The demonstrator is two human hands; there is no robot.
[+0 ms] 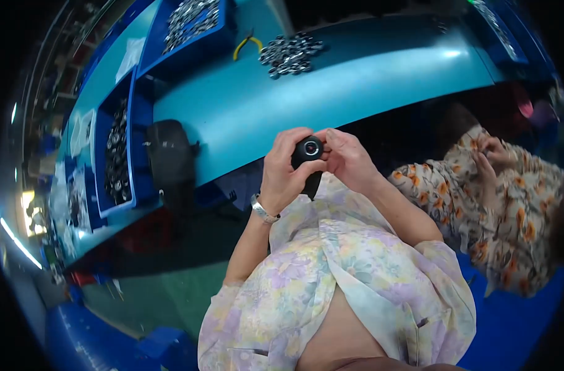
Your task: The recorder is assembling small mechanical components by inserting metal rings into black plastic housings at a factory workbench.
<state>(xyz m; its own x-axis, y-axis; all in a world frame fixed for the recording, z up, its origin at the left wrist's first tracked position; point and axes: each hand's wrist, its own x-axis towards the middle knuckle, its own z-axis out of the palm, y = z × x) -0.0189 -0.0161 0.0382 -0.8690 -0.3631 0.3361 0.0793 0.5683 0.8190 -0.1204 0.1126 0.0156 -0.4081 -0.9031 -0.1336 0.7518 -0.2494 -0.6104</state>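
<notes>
Looking down, in the head view, on a teal table curving across the upper middle of the frame; seeing loose shiny metal parts and yellow-handled pliers at its top, with a blue tray at upper left. Holding a black round-faced piece at mid-frame, just below the table's near edge, between both hands. Grasping it from the left with the curled left hand, evidently the closer one; meeting its right side with the bent fingers of the right hand, seemingly touching. Pointing its ringed face up toward the camera, so running its long axis, judging from that, roughly along the line of sight.
</notes>
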